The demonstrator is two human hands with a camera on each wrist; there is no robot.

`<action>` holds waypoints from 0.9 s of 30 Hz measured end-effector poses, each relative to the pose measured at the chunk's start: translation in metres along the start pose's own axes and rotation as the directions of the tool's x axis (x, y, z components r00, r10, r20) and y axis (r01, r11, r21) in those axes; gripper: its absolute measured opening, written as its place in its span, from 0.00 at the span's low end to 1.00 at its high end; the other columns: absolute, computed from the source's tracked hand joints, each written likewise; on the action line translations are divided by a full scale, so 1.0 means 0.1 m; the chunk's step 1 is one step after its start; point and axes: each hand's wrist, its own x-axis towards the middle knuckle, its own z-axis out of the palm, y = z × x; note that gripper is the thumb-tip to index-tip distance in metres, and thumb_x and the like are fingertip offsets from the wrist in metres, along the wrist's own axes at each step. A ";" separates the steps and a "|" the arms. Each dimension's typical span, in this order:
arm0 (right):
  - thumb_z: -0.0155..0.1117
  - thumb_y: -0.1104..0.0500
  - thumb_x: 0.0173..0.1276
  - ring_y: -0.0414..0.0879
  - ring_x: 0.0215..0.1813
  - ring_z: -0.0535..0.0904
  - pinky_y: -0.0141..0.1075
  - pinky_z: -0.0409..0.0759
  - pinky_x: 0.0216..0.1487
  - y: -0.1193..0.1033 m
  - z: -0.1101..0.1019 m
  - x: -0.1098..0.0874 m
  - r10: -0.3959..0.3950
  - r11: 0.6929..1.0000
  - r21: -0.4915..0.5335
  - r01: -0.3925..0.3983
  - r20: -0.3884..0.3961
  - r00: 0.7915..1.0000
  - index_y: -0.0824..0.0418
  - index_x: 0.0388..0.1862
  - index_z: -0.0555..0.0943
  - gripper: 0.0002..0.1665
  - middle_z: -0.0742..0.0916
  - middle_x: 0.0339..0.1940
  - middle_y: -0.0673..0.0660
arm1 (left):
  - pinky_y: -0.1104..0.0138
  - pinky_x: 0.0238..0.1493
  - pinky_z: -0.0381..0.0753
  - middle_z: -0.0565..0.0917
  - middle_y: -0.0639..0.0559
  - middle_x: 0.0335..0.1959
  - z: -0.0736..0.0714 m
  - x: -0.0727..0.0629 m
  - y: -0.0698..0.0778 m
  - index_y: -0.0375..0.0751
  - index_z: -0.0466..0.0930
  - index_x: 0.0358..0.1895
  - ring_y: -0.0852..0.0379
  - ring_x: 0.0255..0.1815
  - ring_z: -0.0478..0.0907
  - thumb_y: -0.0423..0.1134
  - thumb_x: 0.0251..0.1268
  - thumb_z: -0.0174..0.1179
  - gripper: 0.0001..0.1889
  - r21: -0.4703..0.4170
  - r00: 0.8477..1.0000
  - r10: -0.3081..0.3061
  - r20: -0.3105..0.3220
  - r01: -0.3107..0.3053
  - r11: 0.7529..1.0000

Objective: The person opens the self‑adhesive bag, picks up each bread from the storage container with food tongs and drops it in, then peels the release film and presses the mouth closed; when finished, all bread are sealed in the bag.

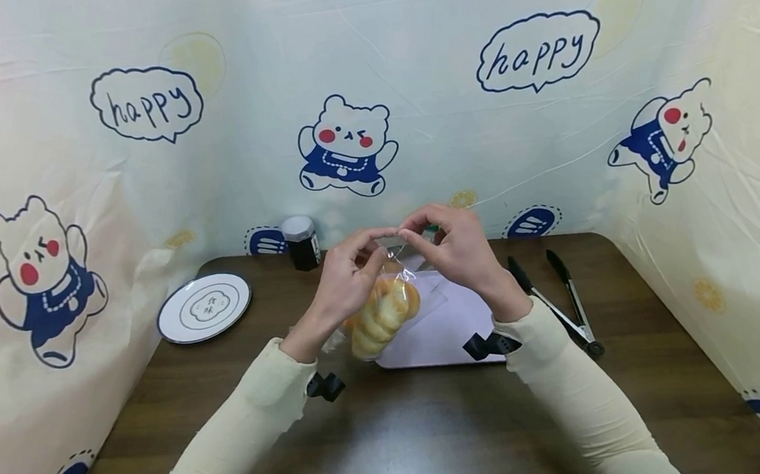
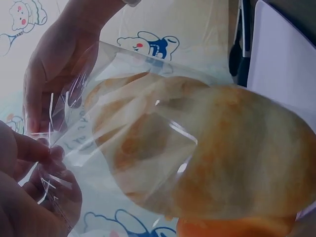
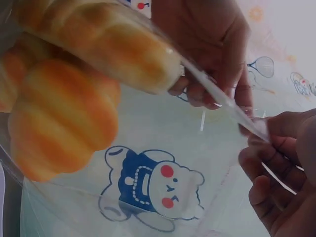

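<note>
Both hands hold up a clear plastic bag point(image 2: 113, 64) by its top edge. Inside it is a long ridged bread point(image 1: 379, 319), golden with pale stripes, hanging tilted below the hands. My left hand point(image 1: 353, 271) pinches the film between thumb and fingers. My right hand point(image 1: 453, 249) pinches the same edge close beside it, fingertips almost meeting the left ones. In the right wrist view, rounder orange-brown breads point(image 3: 64, 118) show beside the long one. My right fingers point(image 3: 261, 163) curl at the film there.
Behind the bag lies a pale lilac tray point(image 1: 448, 337) on the dark wooden table point(image 1: 399, 433). Black-tipped tongs point(image 1: 583, 316) rest to its right. A white plate point(image 1: 175, 321) with a dark rim sits at the far left. A dark jar point(image 1: 301, 244) with a light lid stands at the back.
</note>
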 end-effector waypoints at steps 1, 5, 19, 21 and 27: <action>0.69 0.55 0.68 0.43 0.33 0.79 0.33 0.77 0.29 0.00 0.01 -0.01 -0.024 1.000 -0.010 0.023 -0.011 1.000 0.58 0.39 0.88 0.08 0.90 0.35 0.52 | 0.64 0.38 0.79 0.82 0.47 0.32 0.00 0.00 0.00 0.50 0.82 0.57 0.53 0.33 0.77 0.34 0.72 0.53 0.16 -0.009 1.000 0.002 -0.006 -0.002 1.000; 0.71 0.56 0.65 0.40 0.33 0.78 0.33 0.75 0.29 0.02 0.03 -0.02 -0.108 0.994 -0.038 0.106 -0.043 0.993 0.57 0.40 0.89 0.07 0.90 0.37 0.52 | 0.62 0.41 0.80 0.83 0.46 0.34 0.00 0.01 -0.01 0.48 0.82 0.56 0.51 0.35 0.79 0.33 0.72 0.53 0.15 -0.022 1.000 0.005 -0.010 -0.005 1.000; 0.75 0.60 0.60 0.45 0.39 0.87 0.37 0.84 0.38 0.04 0.04 -0.01 -0.249 0.962 -0.140 0.236 -0.087 0.965 0.58 0.39 0.91 0.08 0.92 0.36 0.53 | 0.64 0.37 0.76 0.78 0.51 0.33 -0.03 -0.01 -0.02 0.48 0.84 0.57 0.55 0.33 0.75 0.33 0.71 0.51 0.17 0.036 1.000 0.013 0.003 -0.014 0.999; 0.75 0.59 0.61 0.45 0.39 0.87 0.37 0.84 0.39 0.03 0.04 -0.01 -0.257 0.957 -0.163 0.241 -0.084 0.963 0.58 0.38 0.91 0.07 0.92 0.35 0.53 | 0.65 0.36 0.76 0.78 0.51 0.33 -0.03 -0.01 -0.03 0.48 0.84 0.58 0.55 0.32 0.75 0.33 0.71 0.51 0.18 0.039 1.000 0.016 0.004 -0.016 0.999; 0.71 0.56 0.66 0.45 0.39 0.87 0.37 0.84 0.39 0.02 0.04 -0.01 -0.265 0.936 -0.257 0.241 -0.061 0.962 0.58 0.37 0.90 0.07 0.92 0.35 0.53 | 0.66 0.33 0.74 0.77 0.51 0.32 -0.02 -0.01 -0.03 0.49 0.83 0.59 0.55 0.31 0.74 0.33 0.70 0.50 0.19 0.037 1.000 0.010 0.016 -0.010 0.999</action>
